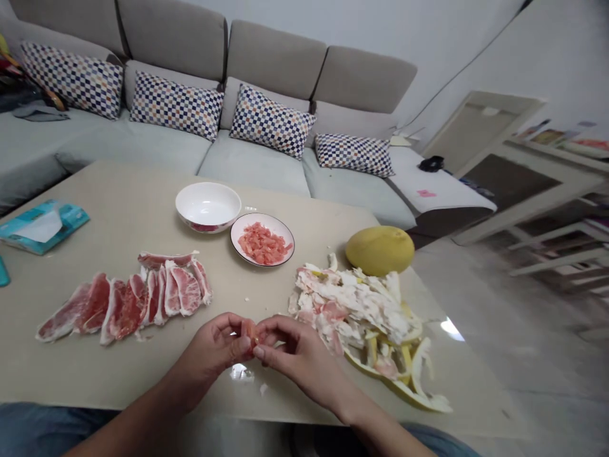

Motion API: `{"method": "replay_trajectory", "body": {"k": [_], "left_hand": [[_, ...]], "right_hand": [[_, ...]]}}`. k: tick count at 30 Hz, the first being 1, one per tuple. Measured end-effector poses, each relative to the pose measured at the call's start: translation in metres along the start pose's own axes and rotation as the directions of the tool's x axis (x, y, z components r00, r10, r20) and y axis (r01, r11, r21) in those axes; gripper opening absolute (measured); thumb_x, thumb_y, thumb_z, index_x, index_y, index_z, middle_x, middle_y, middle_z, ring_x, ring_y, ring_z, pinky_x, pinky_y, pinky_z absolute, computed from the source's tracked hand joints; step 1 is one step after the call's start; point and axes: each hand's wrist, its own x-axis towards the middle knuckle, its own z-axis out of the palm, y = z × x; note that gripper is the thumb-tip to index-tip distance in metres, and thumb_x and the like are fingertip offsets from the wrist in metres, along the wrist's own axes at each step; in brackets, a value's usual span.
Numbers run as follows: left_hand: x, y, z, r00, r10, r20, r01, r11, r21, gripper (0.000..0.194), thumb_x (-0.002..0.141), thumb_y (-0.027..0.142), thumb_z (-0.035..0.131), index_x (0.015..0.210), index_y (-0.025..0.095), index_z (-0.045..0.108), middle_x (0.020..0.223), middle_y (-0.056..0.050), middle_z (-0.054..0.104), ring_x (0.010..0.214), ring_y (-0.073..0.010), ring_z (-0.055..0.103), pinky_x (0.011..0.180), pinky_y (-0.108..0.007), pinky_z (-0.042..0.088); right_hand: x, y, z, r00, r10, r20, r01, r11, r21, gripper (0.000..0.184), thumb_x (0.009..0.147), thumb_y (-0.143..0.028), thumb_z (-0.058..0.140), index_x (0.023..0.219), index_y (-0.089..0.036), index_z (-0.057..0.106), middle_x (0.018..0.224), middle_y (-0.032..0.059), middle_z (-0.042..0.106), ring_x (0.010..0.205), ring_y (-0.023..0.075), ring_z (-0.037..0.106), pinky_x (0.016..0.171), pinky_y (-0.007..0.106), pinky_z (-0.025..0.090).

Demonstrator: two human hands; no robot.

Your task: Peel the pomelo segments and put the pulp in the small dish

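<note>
Over the table's near edge, my left hand (221, 346) and my right hand (297, 355) meet, pinching one small piece of pink pomelo flesh (248, 330) between their fingertips. Much of the piece is hidden by the fingers. To the left lies a row of pomelo segments (128, 301) with white membrane on them. Beyond my hands, a dark-rimmed plate (238, 244) bears a heap of peeled pink pulp (264, 244). Right of my right hand spreads a pile of pomelo peel and white pith (361, 311).
A white bowl (208, 202) stands behind the plate. One whole yellow pomelo (380, 250) rests beyond the peel pile, near the right table edge. A blue tissue pack (45, 225) lies at far left. Past the table (143, 190) is a sofa (252, 168) with checkered cushions.
</note>
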Motion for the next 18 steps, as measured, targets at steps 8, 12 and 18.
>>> {"method": "replay_trajectory", "body": {"k": [8,12,18], "left_hand": [[0.001,-0.001,-0.004,0.999,-0.049,0.005,0.049,0.999,0.012,0.018,0.075,0.028,0.074,0.082,0.015,0.062,0.082,-0.002,0.063,0.081,-0.0145,0.060,0.079,-0.027,0.043],[0.000,-0.001,-0.005,0.995,-0.097,-0.019,0.097,0.995,-0.013,0.021,0.075,0.030,0.075,0.084,0.015,0.064,0.083,-0.003,0.063,0.081,-0.0140,0.060,0.082,-0.029,0.044],[0.001,-0.001,-0.009,0.988,-0.153,0.013,0.154,0.987,-0.040,0.020,0.078,0.030,0.072,0.086,0.014,0.064,0.083,-0.005,0.064,0.080,-0.0136,0.060,0.081,-0.028,0.045]], "right_hand": [[0.001,0.000,-0.003,1.000,0.007,0.000,-0.007,0.999,-0.034,0.028,0.074,-0.042,0.072,0.084,-0.016,0.073,0.078,0.0058,0.070,0.067,0.0157,0.061,0.058,0.025,0.045],[0.002,0.000,-0.005,0.997,0.057,0.054,-0.061,0.995,0.075,0.030,0.072,-0.044,0.073,0.086,-0.018,0.074,0.069,0.0020,0.068,0.061,0.0132,0.060,0.059,0.025,0.047],[0.006,0.008,-0.011,0.982,0.105,0.157,-0.139,0.965,0.223,0.038,0.073,-0.052,0.071,0.080,-0.014,0.072,0.065,0.0028,0.068,0.059,0.0123,0.063,0.063,0.027,0.052]]}}
